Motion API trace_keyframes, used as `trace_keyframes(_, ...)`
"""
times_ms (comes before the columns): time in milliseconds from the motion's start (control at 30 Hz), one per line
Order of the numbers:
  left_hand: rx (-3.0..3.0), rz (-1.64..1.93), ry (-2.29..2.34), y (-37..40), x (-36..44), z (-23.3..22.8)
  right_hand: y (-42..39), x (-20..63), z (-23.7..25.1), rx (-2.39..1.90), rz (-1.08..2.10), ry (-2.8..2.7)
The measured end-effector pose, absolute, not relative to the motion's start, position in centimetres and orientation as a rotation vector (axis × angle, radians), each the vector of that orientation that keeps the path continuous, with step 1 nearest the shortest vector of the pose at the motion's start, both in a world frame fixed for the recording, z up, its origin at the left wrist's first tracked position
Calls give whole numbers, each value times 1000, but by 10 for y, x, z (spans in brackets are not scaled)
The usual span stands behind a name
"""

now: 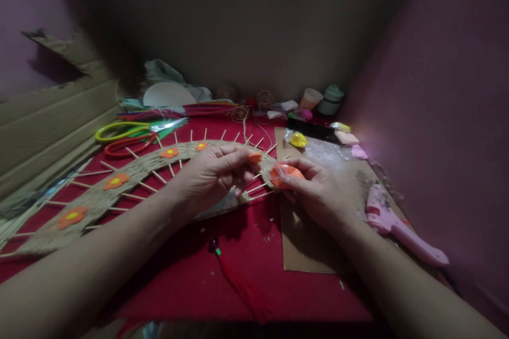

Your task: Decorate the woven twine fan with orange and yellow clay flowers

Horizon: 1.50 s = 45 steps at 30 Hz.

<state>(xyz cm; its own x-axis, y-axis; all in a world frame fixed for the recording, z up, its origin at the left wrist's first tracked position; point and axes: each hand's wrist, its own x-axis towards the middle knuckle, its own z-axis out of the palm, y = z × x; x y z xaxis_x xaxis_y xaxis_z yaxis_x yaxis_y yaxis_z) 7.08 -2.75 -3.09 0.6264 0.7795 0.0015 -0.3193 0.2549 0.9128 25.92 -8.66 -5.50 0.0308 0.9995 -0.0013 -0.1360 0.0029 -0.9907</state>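
My left hand [228, 169] pinches a small piece of orange modelling clay [255, 157] between thumb and fingertips. Close to it, my right hand [314, 185] is closed on a larger orange clay lump [287, 173] in clear plastic wrap. Behind and below both hands curves a woven arch [145, 172] of twisted cord on thin sticks, whose ends jut out on both sides. Several orange clay flowers [115, 181] with yellow centres sit along its left and top part. My hands hide some of its right end.
Yellow-and-red-handled scissors [131, 137] lie behind the arch. A pink glue gun [401, 227] rests at the right, beside a cardboard sheet [306, 254]. Wrapped yellow clay [298, 140] lies on that sheet. A red tassel [238, 280] is in front. Cup [310, 99] and jar [331, 100] stand behind.
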Motion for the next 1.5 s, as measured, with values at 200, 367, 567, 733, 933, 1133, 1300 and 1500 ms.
trace_keyframes(200,1075,768,517,-30,70,-30,-87,259,-53,-1079,1291,-1048)
trace_keyframes(367,1016,769,521,-33,72,-25,-88,259,-52,-1097,1289,-1025)
trace_keyframes(567,953,827,535,-31,73,-27,-86,260,-52,-1071,1313,-1020)
trace_keyframes(733,945,760,493,-32,74,-31,-86,260,-52,-1077,1321,-1024)
trace_keyframes(933,992,692,470,-33,72,-27,-86,260,-49,-1022,1328,-950)
trace_keyframes(1133,989,842,591,-27,66,-19,-83,265,-49,-972,1294,-956)
trace_keyframes(1300,999,948,603,-20,63,-17,-82,266,-50,-966,1300,-927)
trace_keyframes(1500,978,963,616,-17,62,-11,-82,266,-49,-949,1316,-939)
